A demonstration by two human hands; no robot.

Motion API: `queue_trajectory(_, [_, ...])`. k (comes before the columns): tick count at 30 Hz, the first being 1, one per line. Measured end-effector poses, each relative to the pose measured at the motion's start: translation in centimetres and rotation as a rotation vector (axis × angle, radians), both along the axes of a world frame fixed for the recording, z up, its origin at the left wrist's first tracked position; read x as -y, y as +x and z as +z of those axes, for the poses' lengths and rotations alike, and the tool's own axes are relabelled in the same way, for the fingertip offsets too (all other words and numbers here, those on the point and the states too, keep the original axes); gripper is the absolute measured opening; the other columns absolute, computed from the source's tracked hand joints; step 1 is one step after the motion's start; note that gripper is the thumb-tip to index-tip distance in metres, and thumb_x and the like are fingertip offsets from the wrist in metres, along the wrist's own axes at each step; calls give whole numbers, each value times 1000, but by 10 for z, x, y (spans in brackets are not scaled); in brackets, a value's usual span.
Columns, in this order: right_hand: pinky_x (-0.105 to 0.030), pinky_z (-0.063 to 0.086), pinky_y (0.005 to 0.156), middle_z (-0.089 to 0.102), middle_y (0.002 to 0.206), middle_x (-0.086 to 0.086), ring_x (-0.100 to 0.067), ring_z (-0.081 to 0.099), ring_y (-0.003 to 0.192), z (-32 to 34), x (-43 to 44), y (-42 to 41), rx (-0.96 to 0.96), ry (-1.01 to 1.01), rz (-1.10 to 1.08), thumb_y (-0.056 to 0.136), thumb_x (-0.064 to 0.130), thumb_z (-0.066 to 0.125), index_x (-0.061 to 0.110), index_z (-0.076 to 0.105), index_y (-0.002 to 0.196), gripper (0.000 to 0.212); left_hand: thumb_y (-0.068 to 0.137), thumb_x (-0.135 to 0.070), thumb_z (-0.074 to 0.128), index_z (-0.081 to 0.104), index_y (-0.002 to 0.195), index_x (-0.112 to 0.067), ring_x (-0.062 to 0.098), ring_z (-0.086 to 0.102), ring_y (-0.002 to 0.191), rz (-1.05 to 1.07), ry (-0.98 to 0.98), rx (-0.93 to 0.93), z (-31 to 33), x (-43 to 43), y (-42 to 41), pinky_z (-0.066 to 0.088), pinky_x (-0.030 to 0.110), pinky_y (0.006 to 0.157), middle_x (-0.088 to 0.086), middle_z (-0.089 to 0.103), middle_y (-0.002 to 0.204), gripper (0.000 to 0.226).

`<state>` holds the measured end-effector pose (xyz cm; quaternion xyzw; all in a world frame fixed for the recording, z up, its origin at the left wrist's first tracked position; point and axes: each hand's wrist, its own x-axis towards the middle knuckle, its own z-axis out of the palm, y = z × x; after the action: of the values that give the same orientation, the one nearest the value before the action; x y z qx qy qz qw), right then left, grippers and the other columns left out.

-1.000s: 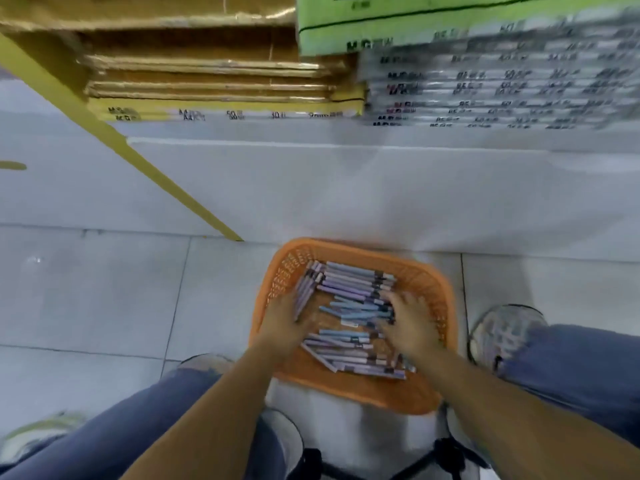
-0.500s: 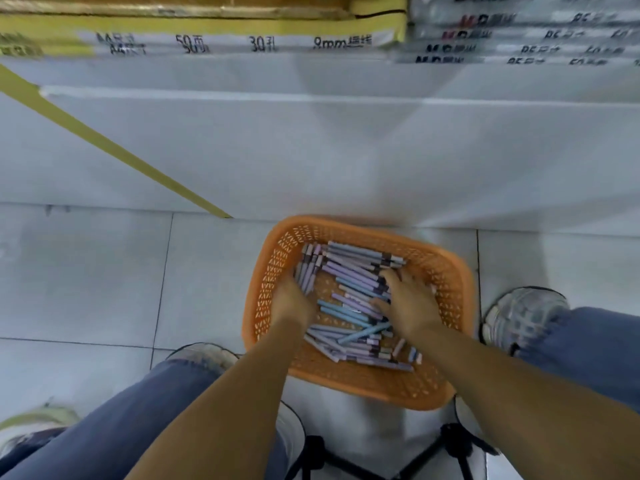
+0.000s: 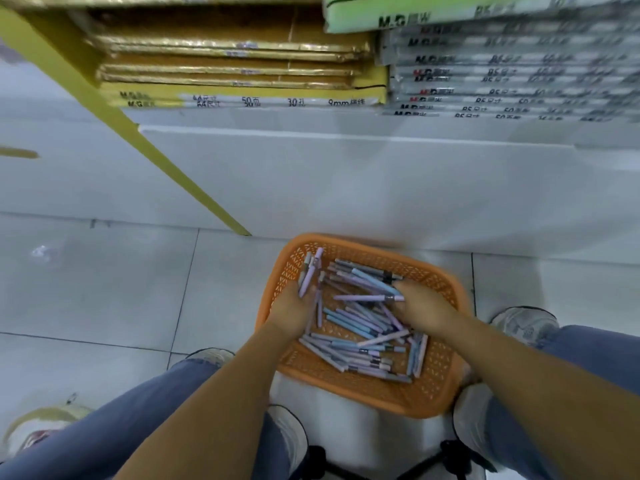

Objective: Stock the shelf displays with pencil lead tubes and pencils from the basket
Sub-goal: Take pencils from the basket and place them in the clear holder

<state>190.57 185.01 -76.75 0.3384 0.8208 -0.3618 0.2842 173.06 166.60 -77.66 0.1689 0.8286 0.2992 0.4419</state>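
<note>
Left hand (image 3: 294,311) at the left side of the orange basket (image 3: 440,396), fingers curled round a small bunch of pencils (image 3: 309,271), lilac and grey, tips pointing up and away over the basket's far-left corner. Right hand (image 3: 427,311) at the right side of the same basket, fingertips down among the contents, thumb and forefinger pinching the dark end of a lilac pencil (image 3: 363,298) lying crosswise above the heap. Between and below both hands, loose pencils (image 3: 356,327) in blue, lilac and grey, crisscrossed on the basket bottom; impossible to tell pencils from lead tubes here. Basket on the pale tiled floor (image 3: 104,289), hard against the white shelf base (image 3: 346,188). Above, on the shelf, yellow paper packs (image 3: 242,64) stacked at left, grey packs (image 3: 502,74) at right, a green pack (image 3: 450,12) on top. Slanted yellow post (image 3: 156,150) at left. Blue-jeaned knees and pale shoes either side of the basket.
</note>
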Motion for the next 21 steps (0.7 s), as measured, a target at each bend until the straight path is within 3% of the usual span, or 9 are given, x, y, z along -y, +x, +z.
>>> queue_trajectory(2, [-30,28,57,39,69,-6,-19,35,61,20,-4,-2,-8,-26,9,100,8,42,17,38,70,32,100,-32,60,65,104,-23,-9,63,74,13,104,-69,14,-3,1,44,7,61,-18,69,78,11])
queue_trajectory(4, [-31,30,61,44,74,-9,-21,40,69,43,-7,-4,-13,-22,57,99,7,43,16,41,72,28,95,-34,67,64,86,-30,-15,59,63,1,193,-120,32,-8,2,40,5,54,-29,65,66,10])
queue_trajectory(6, [-30,31,64,49,80,-8,-20,45,76,68,-10,-4,-44,-14,108,98,10,48,17,45,76,24,92,-39,70,67,95,-24,-16,58,70,-42,295,-178,54,-17,3,40,8,60,-34,64,78,15])
queue_trajectory(9, [-28,34,63,56,80,-8,-19,51,77,104,-10,0,-122,-31,143,94,16,57,19,52,73,22,89,-56,62,64,94,-19,1,53,67,-182,427,-307,90,-32,4,39,24,63,-6,60,76,38])
queue_trajectory(12, [-19,37,56,61,76,-8,-11,53,67,138,-9,4,-183,-78,147,93,19,62,5,65,89,14,91,-65,52,59,118,-36,2,58,78,-366,419,-332,120,-40,8,48,27,73,-19,63,85,40])
queue_trajectory(14, [-15,36,52,57,62,5,1,50,51,159,-10,6,-221,-114,133,93,21,64,12,63,82,14,88,-70,52,57,130,-41,8,64,98,-431,352,-247,131,-39,13,51,20,84,-17,69,112,52])
queue_trajectory(16, [-15,39,51,58,48,10,5,52,43,175,-12,9,-244,-147,82,92,17,65,21,59,72,21,91,-64,56,54,136,-42,4,60,104,-450,357,-203,135,-38,17,44,7,79,-8,68,126,50])
queue_trajectory(19, [-18,49,57,64,57,6,-3,60,51,187,-11,14,-333,-249,-83,86,7,71,17,67,76,15,95,-45,64,48,134,-52,-10,57,102,-410,426,-134,145,-38,25,41,1,79,-28,61,124,42])
queue_trajectory(21, [-23,54,62,68,71,-8,-12,63,57,190,-7,16,-414,-304,-207,81,1,75,6,72,88,9,96,-38,66,49,143,-36,-22,46,84,-388,452,-114,145,-36,30,40,-6,81,-38,53,114,51])
